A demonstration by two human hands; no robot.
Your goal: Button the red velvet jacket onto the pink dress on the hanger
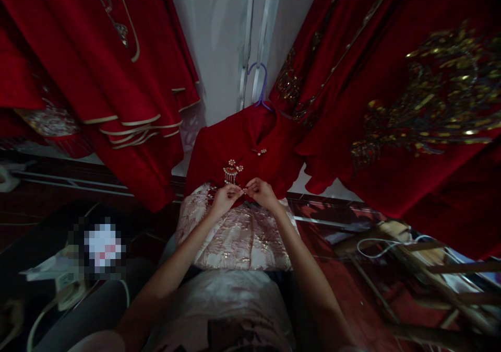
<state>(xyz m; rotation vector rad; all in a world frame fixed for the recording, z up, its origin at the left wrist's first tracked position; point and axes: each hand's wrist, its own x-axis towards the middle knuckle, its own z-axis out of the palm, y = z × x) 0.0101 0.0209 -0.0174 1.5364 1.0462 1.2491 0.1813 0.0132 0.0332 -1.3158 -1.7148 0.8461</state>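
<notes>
A red dress top (238, 138) with a pale, shiny brocade skirt (235, 237) lies across my lap. A purple hanger (261, 88) sticks out of its collar. Beaded ornaments, one a fan shape with fringe (230, 173), decorate its front. My left hand (227, 195) and my right hand (261, 191) meet at the lower front of the top. Both pinch a small beaded fastener (245, 190) between their fingertips. The fingers partly hide it, and I cannot tell whether it is fastened.
Red garments with pale piping (133, 106) hang at left. More red garments with gold sequin embroidery (442, 96) hang at right, close to my hands. White doors (219, 38) stand behind. A wooden rack (442, 289) with a white cable is at lower right; a blurred-out object (102, 243) lies at lower left.
</notes>
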